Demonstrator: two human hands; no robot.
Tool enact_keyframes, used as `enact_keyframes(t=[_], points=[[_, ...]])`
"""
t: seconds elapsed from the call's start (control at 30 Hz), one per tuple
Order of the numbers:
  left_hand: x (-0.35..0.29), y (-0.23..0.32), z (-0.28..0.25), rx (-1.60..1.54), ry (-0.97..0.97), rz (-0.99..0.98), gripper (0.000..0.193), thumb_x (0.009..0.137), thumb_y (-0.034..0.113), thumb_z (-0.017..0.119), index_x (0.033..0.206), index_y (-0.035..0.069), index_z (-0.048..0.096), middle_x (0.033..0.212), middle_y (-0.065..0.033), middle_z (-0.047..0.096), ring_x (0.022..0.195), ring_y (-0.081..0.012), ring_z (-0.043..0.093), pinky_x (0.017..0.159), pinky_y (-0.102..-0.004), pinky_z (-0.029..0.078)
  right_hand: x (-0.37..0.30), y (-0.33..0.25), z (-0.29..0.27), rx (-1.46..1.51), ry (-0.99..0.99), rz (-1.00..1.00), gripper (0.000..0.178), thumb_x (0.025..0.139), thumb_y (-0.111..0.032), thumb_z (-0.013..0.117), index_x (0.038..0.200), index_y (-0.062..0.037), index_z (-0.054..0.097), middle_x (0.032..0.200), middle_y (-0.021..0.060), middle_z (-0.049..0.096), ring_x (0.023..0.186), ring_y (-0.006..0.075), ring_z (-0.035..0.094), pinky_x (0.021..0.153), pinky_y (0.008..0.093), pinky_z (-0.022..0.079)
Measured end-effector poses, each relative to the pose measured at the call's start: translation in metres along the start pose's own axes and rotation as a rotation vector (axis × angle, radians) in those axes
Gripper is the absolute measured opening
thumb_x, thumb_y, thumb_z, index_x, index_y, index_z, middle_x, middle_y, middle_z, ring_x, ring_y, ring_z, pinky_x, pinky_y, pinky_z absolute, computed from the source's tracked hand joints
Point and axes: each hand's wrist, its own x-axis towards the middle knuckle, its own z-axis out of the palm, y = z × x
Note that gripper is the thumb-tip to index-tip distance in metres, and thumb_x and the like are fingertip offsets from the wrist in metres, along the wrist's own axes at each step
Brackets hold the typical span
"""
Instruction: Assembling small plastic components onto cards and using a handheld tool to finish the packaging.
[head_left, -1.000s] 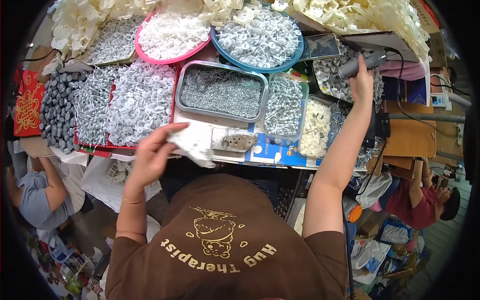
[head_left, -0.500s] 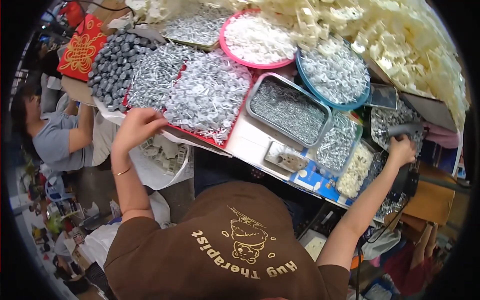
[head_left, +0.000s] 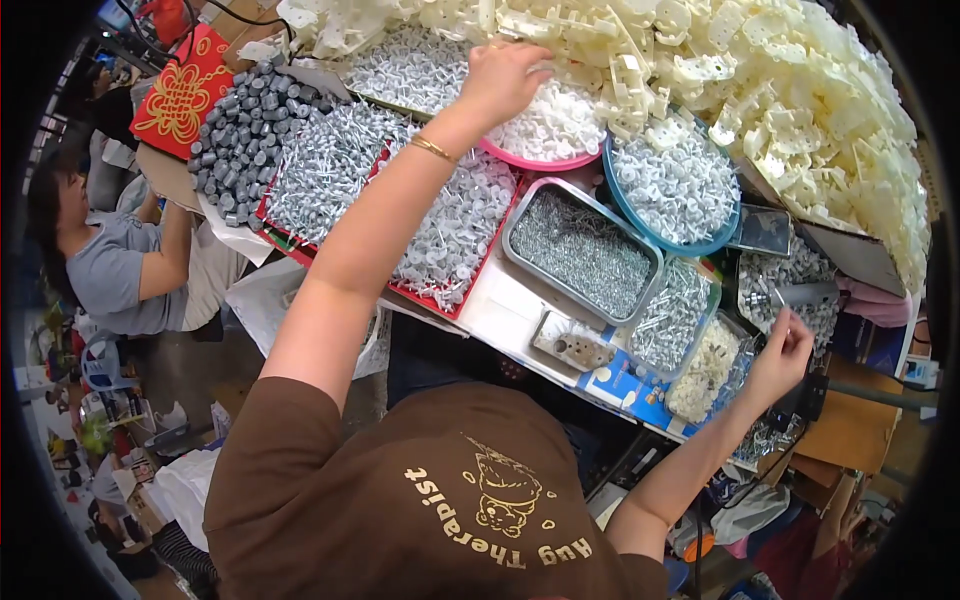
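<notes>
Far left, bystander: seated person in grey shirt [head_left: 120, 270], bent over separate work, well apart from both hands.
Left trays: heap of dark grey cylindrical caps [head_left: 235, 140]; beside it a red-rimmed tray of small silvery-white plastic fasteners [head_left: 400, 190].
Left hand [head_left: 505, 75]: stretched far forward across the bench, over the round pink-rimmed bowl of white plastic discs [head_left: 550, 125], at its far edge against the big pile of cream moulded plastic frames [head_left: 780, 90].
Left grip: fingers curled down into the parts; whether pinched on a piece cannot be told.
Wrist: thin gold bangle [head_left: 432, 148] on the left forearm.
Centre: grey rectangular metal tray of small steel screws [head_left: 580, 250]; behind it a round blue-rimmed bowl of white clips [head_left: 672, 185].
Near edge: small white tray with brownish pieces [head_left: 572, 345] on blue-and-white card.
Right hand [head_left: 785, 355]: low at the bench's right end, closed around the handle of a grey pistol-shaped power screwdriver [head_left: 800, 295].
Tool axis: body lies roughly level, running rightward from the hand, over a clear tub of silvery hardware [head_left: 800, 270].
Key relation: white discs lie directly beneath the left hand, well apart from the right; left hand clearly nearer; screws lie between the two hands.
</notes>
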Motion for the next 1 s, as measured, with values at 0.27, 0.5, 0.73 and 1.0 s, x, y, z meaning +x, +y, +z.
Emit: enact_keyframes(t=[0.27, 0.5, 0.73, 1.0], points=[[0.032, -0.038, -0.017, 0.647, 0.263, -0.023, 0.044, 0.081, 0.02, 0.074, 0.124, 0.025, 0.064, 0.134, -0.0167, 0.054, 0.125, -0.0384, 0.048, 0.105, -0.0469, 0.039, -0.051, -0.053, -0.016, 0.244, -0.104, 0.196, 0.019, 0.096, -0.005, 0.067, 0.084, -0.0034, 0.052, 0.115, 0.021, 0.067, 0.093, 0.0145, 0.064, 0.072, 0.0221, 0.047], [0.035, -0.104, -0.025, 0.526, 0.068, 0.015, 0.027, 0.084, 0.021, 0.072, 0.11, 0.015, 0.068, 0.108, -0.0112, 0.071, 0.105, -0.0317, 0.067, 0.084, -0.0408, 0.056, -0.07, -0.066, 0.008, 0.318, -0.122, 0.177, 0.018, 0.095, -0.002, 0.066, 0.087, -0.0051, 0.051, 0.116, 0.0204, 0.068, 0.084, 0.0119, 0.065, 0.072, 0.0238, 0.052], [0.023, -0.117, -0.012, -0.008, 0.252, -0.183, 0.043, 0.09, 0.034, 0.072, 0.118, 0.002, 0.066, 0.1, -0.0155, 0.075, 0.094, -0.0277, 0.073, 0.083, -0.0375, 0.056, -0.073, -0.074, 0.018, 0.435, -0.157, 0.256, 0.01, 0.094, -0.001, 0.067, 0.096, -0.0009, 0.057, 0.102, 0.0125, 0.066, 0.079, 0.0117, 0.061, 0.074, 0.0255, 0.051], [0.031, -0.124, -0.006, -0.428, 0.167, -0.556, 0.043, 0.083, 0.033, 0.081, 0.11, -0.001, 0.073, 0.094, -0.0066, 0.075, 0.083, -0.0123, 0.066, 0.073, -0.0286, 0.052, -0.091, -0.096, 0.042, 0.555, -0.367, 0.207, 0.009, 0.093, 0.001, 0.067, 0.097, 0.0, 0.059, 0.102, 0.0127, 0.064, 0.077, 0.0129, 0.059, 0.07, 0.0267, 0.051]])
